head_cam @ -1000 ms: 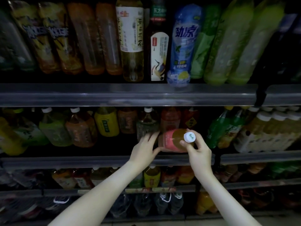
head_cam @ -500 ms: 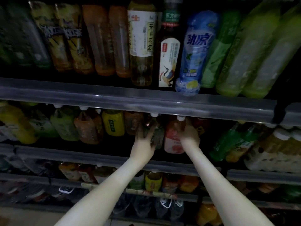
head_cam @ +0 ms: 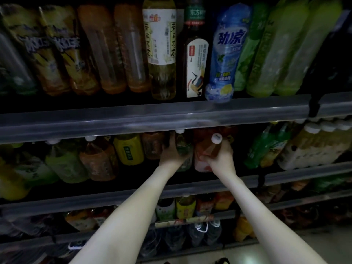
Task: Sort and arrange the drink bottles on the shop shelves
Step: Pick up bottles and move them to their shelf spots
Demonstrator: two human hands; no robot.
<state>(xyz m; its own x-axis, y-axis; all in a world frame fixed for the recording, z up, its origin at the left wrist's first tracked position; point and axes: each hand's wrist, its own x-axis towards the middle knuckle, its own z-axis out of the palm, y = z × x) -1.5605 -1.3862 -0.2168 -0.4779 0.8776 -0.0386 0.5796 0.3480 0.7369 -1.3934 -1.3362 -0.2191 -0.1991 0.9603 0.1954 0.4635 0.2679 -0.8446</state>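
Observation:
My right hand (head_cam: 222,156) grips a pink-labelled tea bottle (head_cam: 204,149) with a white cap, tilted on the middle shelf under the upper rail. Beside it, my left hand (head_cam: 171,152) wraps around a dark green-brown bottle (head_cam: 183,147) with a white cap, standing just left of the pink one. Both bottles touch each other in the shelf's middle row. Their bases are partly hidden by my hands.
The upper shelf rail (head_cam: 152,119) runs just above my hands; tall bottles stand on it, among them a blue bottle (head_cam: 226,54). A yellow bottle (head_cam: 129,151) and orange ones stand to the left, green bottles (head_cam: 266,147) to the right. Lower shelves hold more drinks.
The pink-labelled bottle went from in front of the shelf back into the middle row. My left hand moved from beside it to gripping the dark bottle. The view shifted downward slightly.

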